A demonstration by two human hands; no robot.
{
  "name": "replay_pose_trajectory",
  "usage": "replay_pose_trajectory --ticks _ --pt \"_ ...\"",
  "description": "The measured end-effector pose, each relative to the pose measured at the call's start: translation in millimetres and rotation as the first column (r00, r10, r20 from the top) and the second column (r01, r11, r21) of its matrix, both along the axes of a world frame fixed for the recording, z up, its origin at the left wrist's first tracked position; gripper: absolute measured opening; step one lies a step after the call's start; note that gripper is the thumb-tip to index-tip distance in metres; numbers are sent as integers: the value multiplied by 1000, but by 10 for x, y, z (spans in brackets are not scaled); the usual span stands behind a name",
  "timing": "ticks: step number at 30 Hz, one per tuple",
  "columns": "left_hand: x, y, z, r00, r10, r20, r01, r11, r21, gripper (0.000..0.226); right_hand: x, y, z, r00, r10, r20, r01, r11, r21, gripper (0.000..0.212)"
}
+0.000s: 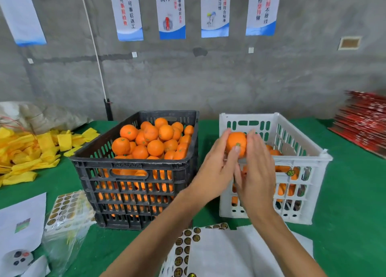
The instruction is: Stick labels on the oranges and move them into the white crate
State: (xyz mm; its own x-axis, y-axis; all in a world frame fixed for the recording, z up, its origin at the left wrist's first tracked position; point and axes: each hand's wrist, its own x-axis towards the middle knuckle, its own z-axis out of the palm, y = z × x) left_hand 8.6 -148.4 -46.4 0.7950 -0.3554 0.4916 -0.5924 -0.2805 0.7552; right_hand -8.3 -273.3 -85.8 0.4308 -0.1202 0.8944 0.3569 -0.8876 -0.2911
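A: Head view, and an orange [236, 144] is being held up between both hands, just above the near-left corner of the white crate [292, 212].

B: It is cradled from the left by the left hand [217, 161], fingers curled around its side, apparently so the fruit is kept steady.

A: And the right hand [255, 168] is laid against the orange's right side, fingers fairly straight and together. A thumb tip is pressed near the green stem spot; whether a label is under it cannot be told.

B: The step is judged to be the sticking itself, or the smoothing down. A drop into the white crate is expected after that, since the orange is already poised over it.

A: Labelled oranges [284, 170] can be seen inside that crate, one dark round sticker showing through the slots.

B: At ten o'clock from the hands, the black crate [129, 193] is piled high with unlabelled fruit, kept close so little reaching is needed.

A: Sticker sheets [183, 249] are laid at six o'clock, directly under the forearms, handy for peeling. More sheets [66, 209] are stacked in a bag at eight o'clock.

B: Yellow foam sleeves [31, 151] are heaped at nine o'clock, untouched.
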Motion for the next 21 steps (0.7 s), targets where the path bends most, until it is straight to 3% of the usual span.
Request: replay_pose_trajectory --ticks 3,6,9,12,15,17,19,21 --pt "217 -157 264 985 28 171 -74 961 267 55 189 -155 189 961 -192 -200 183 981 -63 73" --pt "467 -26 401 965 141 219 -224 878 422 51 344 -213 188 921 -253 -297 208 962 -174 60" --pt "803 368 487 925 354 140 -366 726 582 46 444 -137 111 912 -233 -338 159 960 -232 48" --pt "1159 884 492 844 533 -59 -286 540 791 64 488 -45 34 926 -228 -300 147 952 -269 45" --pt "1478 1447 413 758 649 -65 -253 385 888 70 529 -14 -32 933 -244 -264 177 951 -254 45" --pt "1626 1757 376 746 654 -127 -208 411 888 73 575 -2 -84 939 -255 -229 202 952 -229 43" --pt "1742 1920 346 747 615 -252 -170 543 822 71 637 3 -141 952 -255 -171 220 955 -199 42" --pt "1843 1920 299 748 586 -313 -150 609 779 71 709 -1 -202 964 -247 -101 228 959 -167 40"
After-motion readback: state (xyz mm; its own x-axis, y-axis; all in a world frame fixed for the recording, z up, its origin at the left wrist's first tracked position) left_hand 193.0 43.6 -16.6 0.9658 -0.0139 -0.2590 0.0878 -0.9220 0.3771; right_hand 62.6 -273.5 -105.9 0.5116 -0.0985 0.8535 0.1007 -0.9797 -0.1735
